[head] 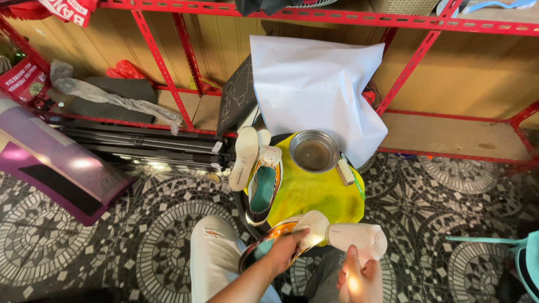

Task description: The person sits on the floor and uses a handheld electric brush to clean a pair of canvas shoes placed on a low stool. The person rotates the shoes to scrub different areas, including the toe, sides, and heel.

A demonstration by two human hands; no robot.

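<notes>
My left hand (283,251) grips a shoe (270,242) with an orange-and-teal inside, held over my lap. In my right hand (359,279) is a white hair dryer (347,234), its nozzle pointing left into the shoe. A second shoe (264,189) with a teal lining lies on a yellow cloth (317,193) just beyond, beside two pale insoles (245,157). A metal bowl (313,151) and a small brush (345,171) rest on the same cloth.
A white sheet (314,84) leans against a red metal shelf frame (404,73) behind the cloth. A purple panel (50,157) and dark flat boards (140,146) lie at the left. Patterned tiles (438,191) cover the floor. A teal object (525,255) sits at the right edge.
</notes>
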